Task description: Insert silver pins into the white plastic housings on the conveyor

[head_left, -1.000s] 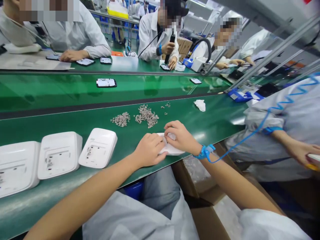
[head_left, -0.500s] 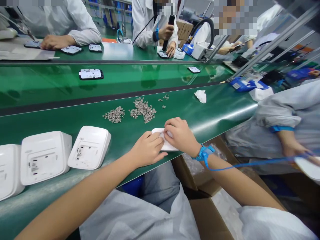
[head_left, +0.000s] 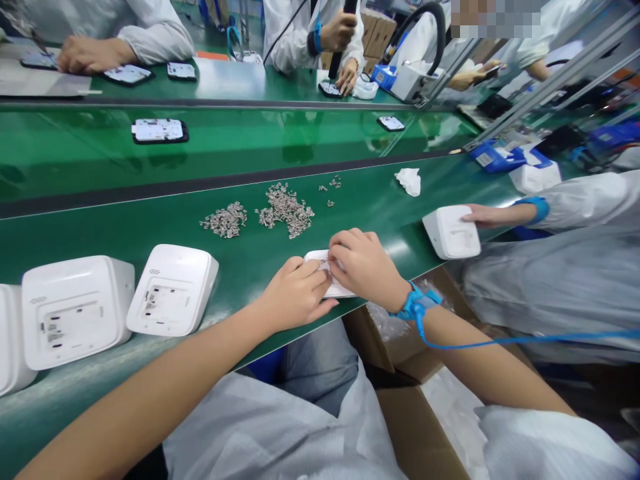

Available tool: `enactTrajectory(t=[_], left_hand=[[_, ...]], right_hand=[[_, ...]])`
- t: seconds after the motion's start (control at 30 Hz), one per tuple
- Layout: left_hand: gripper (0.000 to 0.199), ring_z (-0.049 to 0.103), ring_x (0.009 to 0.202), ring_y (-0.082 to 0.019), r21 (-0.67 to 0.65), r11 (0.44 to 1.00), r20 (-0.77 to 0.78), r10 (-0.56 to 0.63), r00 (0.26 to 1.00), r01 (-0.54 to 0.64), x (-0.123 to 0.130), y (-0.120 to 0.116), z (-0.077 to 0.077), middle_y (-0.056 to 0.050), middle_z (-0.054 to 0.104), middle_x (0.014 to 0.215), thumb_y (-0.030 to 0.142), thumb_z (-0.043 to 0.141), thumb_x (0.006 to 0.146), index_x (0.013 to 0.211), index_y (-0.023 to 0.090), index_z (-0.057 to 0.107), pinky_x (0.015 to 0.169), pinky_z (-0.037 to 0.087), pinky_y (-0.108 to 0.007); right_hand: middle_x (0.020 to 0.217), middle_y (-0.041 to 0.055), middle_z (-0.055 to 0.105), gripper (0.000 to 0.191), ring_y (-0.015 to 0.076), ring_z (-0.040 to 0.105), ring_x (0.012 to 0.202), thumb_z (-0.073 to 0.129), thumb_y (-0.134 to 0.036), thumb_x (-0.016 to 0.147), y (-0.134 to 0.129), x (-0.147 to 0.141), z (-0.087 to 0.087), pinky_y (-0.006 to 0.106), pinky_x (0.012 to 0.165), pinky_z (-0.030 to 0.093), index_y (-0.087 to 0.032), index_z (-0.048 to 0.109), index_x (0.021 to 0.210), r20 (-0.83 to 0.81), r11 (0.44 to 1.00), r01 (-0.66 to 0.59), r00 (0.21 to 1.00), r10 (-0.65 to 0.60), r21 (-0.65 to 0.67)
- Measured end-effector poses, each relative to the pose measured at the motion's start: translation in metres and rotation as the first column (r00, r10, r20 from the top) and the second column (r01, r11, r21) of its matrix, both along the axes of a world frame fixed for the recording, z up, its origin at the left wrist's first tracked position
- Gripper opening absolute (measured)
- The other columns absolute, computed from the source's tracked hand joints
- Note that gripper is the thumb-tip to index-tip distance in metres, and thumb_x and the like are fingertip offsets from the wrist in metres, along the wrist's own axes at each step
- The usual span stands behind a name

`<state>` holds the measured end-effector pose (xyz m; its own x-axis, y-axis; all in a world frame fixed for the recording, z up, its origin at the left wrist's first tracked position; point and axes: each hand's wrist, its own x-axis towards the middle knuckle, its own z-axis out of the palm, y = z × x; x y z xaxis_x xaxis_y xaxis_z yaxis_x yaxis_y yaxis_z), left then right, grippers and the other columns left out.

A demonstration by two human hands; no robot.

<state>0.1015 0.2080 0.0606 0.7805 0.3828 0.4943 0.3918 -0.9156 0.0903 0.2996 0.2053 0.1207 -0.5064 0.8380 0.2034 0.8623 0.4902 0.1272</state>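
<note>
Up to the edge of the green bench has come a white housing, in a co-worker's hand. The left hand and right hand stay over a flatter white piece at the near edge, fingertips bunched close together (whether they clamp anything, I cannot tell), so that work seems undisturbed.

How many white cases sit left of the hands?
3 in a row: the right case nearest the left hand, the middle case, and the left case, cut off by the picture's edge. More may lie out of view.
</note>
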Motion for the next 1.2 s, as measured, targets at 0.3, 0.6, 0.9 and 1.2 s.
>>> enactTrajectory(t=[0.3,0.6,0.9,1.2], left_hand=[[0.044,0.057,0.121,-0.027,-0.025,0.999,0.034,-0.035,0.999,0.036,0.000,0.002,0.000,-0.013,0.072,0.115,0.047,0.049,0.102,0.118,0.010,0.066,0.089,0.038,-0.044],[0.045,0.059,0.121,-0.027,-0.018,0.999,0.018,-0.042,0.999,0.042,0.000,0.002,0.001,-0.014,0.071,0.116,0.046,0.045,0.103,0.116,0.009,0.067,0.090,0.038,-0.046],[0.039,0.061,0.118,-0.026,-0.020,0.999,0.039,-0.041,0.998,0.041,0.001,0.002,0.002,-0.012,0.072,0.113,0.043,0.048,0.103,0.110,0.011,0.068,0.088,0.039,-0.045],[0.038,0.061,0.117,-0.025,-0.016,0.999,0.050,-0.040,0.998,0.041,0.002,0.001,0.003,-0.011,0.073,0.111,0.042,0.050,0.102,0.111,0.009,0.068,0.089,0.039,-0.045]], right_hand=[[0.098,0.0075,0.067,0.016,0.0228,0.047,0.093,0.063,-0.020,0.093,-0.002,-0.001,-0.002,0.038,0.075,0.027,-0.017,0.067,0.078,0.032,0.998,0.038,0.999,-0.040,0.040],[0.096,0.0051,0.071,0.018,0.0220,0.055,0.095,0.056,-0.016,0.095,-0.009,0.005,-0.015,0.037,0.078,0.032,-0.017,0.066,0.110,-0.212,0.999,0.045,0.976,-0.048,-0.022],[0.089,0.0044,0.072,0.016,0.0206,0.059,0.090,0.055,-0.012,0.096,-0.012,0.005,-0.020,0.036,0.083,0.039,-0.015,0.062,0.110,-0.246,0.987,-0.065,0.964,0.100,0.144],[0.089,0.0088,0.068,0.012,0.0208,0.058,0.089,0.054,-0.012,0.097,-0.014,0.003,-0.026,0.034,0.081,0.045,-0.012,0.063,0.105,-0.232,0.966,-0.063,0.965,0.123,0.251]])
